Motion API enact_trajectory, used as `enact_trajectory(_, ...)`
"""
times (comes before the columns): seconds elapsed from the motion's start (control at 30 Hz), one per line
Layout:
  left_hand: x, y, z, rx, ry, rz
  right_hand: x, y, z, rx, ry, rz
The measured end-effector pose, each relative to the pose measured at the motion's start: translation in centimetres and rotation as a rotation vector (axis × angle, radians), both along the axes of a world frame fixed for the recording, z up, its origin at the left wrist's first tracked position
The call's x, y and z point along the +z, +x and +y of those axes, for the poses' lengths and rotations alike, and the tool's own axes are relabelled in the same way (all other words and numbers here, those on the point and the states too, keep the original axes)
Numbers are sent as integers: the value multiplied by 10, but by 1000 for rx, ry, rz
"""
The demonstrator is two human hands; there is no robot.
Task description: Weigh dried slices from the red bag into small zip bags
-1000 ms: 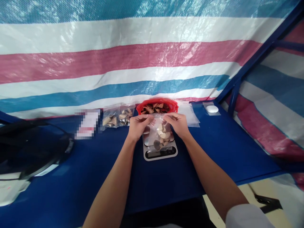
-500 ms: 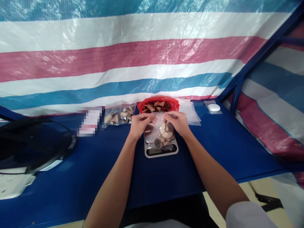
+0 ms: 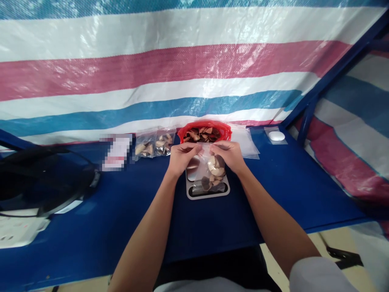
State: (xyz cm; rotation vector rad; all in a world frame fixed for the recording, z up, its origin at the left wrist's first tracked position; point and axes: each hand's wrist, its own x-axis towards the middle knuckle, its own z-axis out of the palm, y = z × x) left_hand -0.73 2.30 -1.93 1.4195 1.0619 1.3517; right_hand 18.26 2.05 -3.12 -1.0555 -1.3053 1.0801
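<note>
My left hand [image 3: 183, 157] and my right hand [image 3: 230, 155] pinch the top edge of a clear zip bag [image 3: 203, 167] between them. Pale and brown dried slices [image 3: 216, 167] lie in the bag, mostly toward its right side and bottom. Beneath the bag is a small white kitchen scale [image 3: 209, 197], partly covered, its dark display showing along the front. Just behind my hands stands a red bag [image 3: 228, 129] holding many brown dried pieces [image 3: 202, 134].
Two filled zip bags [image 3: 154, 144] lie to the left, beside a blurred-out item [image 3: 117, 152]. Flat clear bags [image 3: 247, 142] are right of the red bag. Farther right sits a white oval case [image 3: 276, 136]. A black round object [image 3: 45, 178] and a white power strip [image 3: 22, 231] occupy the blue table's [image 3: 139, 227] left.
Both hands keep their pinch on the zip bag's top edge, with little movement. The view has shifted slightly, and the slices show a little differently in the bag.
</note>
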Motion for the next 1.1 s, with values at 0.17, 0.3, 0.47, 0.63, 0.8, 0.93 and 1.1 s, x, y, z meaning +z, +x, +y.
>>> enact_trajectory(0.17,-6,-5,5,46,28,-61,3,6,2,-17,-26,49)
enact_trajectory(0.3,-5,-7,5,94,82,-93,4,7,3,-70,-19,39)
enact_trajectory(0.47,-2,-3,1,75,12,-71,2,3,0,-44,2,-12)
enact_trajectory(0.63,-2,-1,0,86,-3,-1,-1,1,-1,-24,-14,-25)
enact_trajectory(0.8,-1,1,-4,142,29,12,-6,-1,1,-12,13,-13)
enact_trajectory(0.93,-1,1,-4,62,19,26,-6,-1,2,-14,31,-1)
enact_trajectory(1.1,-3,1,-1,-31,31,55,-4,0,0,-12,34,-13)
